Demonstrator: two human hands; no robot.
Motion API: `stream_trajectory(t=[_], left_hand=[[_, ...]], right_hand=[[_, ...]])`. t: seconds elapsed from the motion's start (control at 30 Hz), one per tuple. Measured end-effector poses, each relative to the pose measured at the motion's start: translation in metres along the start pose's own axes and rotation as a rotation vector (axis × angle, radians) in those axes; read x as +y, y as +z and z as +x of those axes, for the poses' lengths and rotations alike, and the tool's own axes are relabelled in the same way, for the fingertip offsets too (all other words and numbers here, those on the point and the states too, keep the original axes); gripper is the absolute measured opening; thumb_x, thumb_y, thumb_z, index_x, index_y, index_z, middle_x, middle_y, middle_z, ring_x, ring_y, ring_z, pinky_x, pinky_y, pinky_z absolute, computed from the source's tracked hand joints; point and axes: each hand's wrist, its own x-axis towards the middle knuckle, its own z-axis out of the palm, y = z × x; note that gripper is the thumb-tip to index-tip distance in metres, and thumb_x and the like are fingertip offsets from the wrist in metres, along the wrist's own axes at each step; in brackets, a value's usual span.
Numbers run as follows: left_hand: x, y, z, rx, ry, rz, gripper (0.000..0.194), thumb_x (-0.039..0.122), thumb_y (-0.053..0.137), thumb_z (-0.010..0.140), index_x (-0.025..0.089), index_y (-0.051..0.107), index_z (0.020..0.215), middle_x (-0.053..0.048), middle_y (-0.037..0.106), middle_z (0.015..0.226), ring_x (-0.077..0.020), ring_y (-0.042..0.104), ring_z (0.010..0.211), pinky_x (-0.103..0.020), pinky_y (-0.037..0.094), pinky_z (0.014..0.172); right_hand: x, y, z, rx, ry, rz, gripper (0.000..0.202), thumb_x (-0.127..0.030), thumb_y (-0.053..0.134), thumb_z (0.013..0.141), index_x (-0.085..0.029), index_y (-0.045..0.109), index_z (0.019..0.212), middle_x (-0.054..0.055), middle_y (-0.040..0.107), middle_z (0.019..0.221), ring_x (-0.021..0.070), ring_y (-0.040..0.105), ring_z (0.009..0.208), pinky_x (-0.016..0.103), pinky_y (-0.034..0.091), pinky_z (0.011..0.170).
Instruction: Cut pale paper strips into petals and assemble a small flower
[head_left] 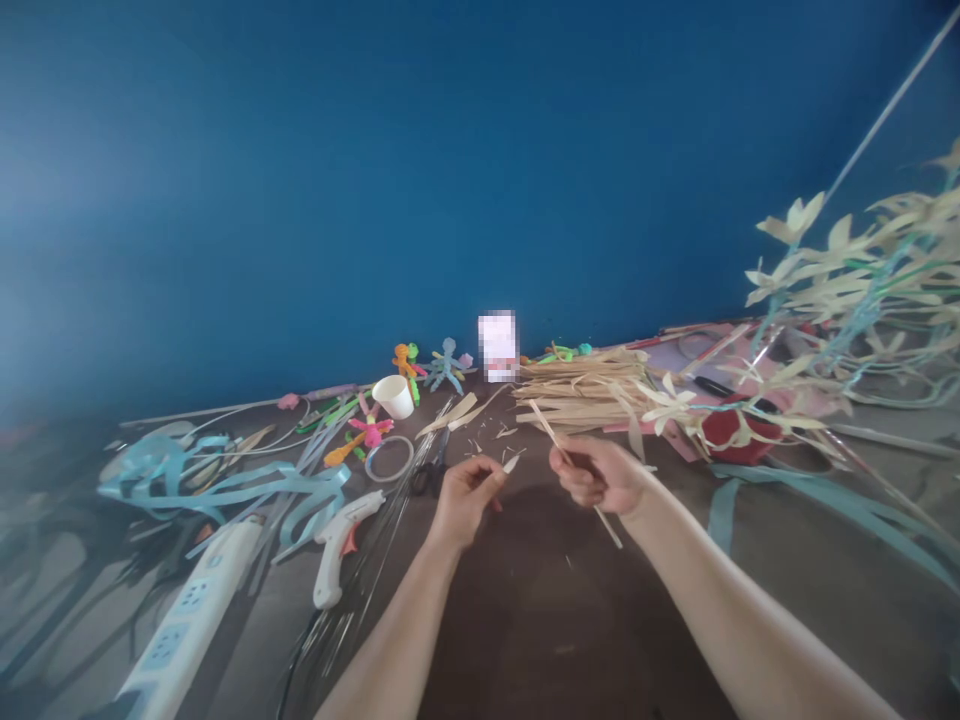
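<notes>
My left hand (pixel 465 500) is closed in a pinch, with a small pale pointed piece (pixel 511 464), like a cut petal, standing out from the fingertips. A thin, straight, pale stick (pixel 543 421) slants through my closed right hand (pixel 598 475), its upper end leaning left and its lower end showing below the palm. Both hands hover over the dark tabletop, a short gap apart. Small pale scraps (pixel 506 433) lie just beyond them. Behind the right hand is a pile of dry, straw-coloured husk-like strips (pixel 592 388). Dark-handled scissors (pixel 427 477) lie beside the left hand.
To the left are a white glue gun (pixel 330 560), thin wires (pixel 358 575), a power strip (pixel 187 612), light blue ribbon (pixel 169 465), a tape roll (pixel 368 465) and a white cup (pixel 394 400). Pale handmade flowers (pixel 795 220) rise at right. A blue wall (pixel 450 180) stands behind.
</notes>
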Motion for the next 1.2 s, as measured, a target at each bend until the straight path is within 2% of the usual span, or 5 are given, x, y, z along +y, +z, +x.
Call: stream_trajectory(t=[0.4,0.57,0.77,0.97,1.2], left_hand=[[-0.006,0.007,-0.001,0.035,-0.048,-0.027,0.018,0.029,0.061,0.066,0.012,0.058,0.07,0.0,0.054,0.056,-0.0088,0.048,0.05,-0.017,0.039,0.039],[-0.008,0.004,0.0,-0.021,-0.018,0.077,0.019,0.03,0.059,0.068,0.012,0.059,0.073,-0.001,0.057,0.061,-0.0102,0.05,0.053,-0.018,0.04,0.041],[-0.002,0.0,0.0,-0.132,0.11,0.176,0.014,0.027,0.057,0.069,0.013,0.06,0.071,-0.001,0.054,0.068,-0.0094,0.048,0.056,-0.019,0.041,0.046],[0.006,-0.004,-0.002,-0.127,0.161,0.238,0.014,0.028,0.057,0.069,0.013,0.059,0.07,-0.001,0.054,0.067,-0.0086,0.048,0.055,-0.018,0.04,0.047],[-0.004,-0.029,0.017,0.258,0.091,0.575,0.023,0.034,0.05,0.072,0.016,0.062,0.079,-0.001,0.061,0.067,-0.013,0.054,0.056,-0.025,0.042,0.055]], right_hand=[[0.022,0.033,0.014,0.405,-0.372,-0.938,0.043,-0.049,0.041,0.076,-0.012,0.055,0.057,-0.004,0.038,0.049,0.0064,0.033,0.049,0.019,0.024,0.045],[0.023,0.029,0.015,0.335,-0.263,-0.77,0.044,-0.048,0.043,0.076,-0.012,0.057,0.056,-0.005,0.037,0.041,0.0044,0.03,0.039,0.018,0.02,0.038],[0.019,0.024,0.008,0.033,0.071,-0.333,0.041,-0.05,0.047,0.073,-0.012,0.056,0.06,-0.009,0.029,0.035,0.0017,0.016,0.028,0.017,0.01,0.029],[0.011,0.018,0.003,-0.082,0.112,-0.129,0.039,-0.046,0.047,0.075,-0.011,0.054,0.059,-0.009,0.028,0.034,0.0008,0.014,0.027,0.015,0.009,0.028],[0.006,-0.003,0.009,0.226,-0.033,-0.092,0.04,-0.051,0.047,0.072,-0.012,0.056,0.064,-0.009,0.028,0.036,0.001,0.015,0.028,0.015,0.009,0.028]])
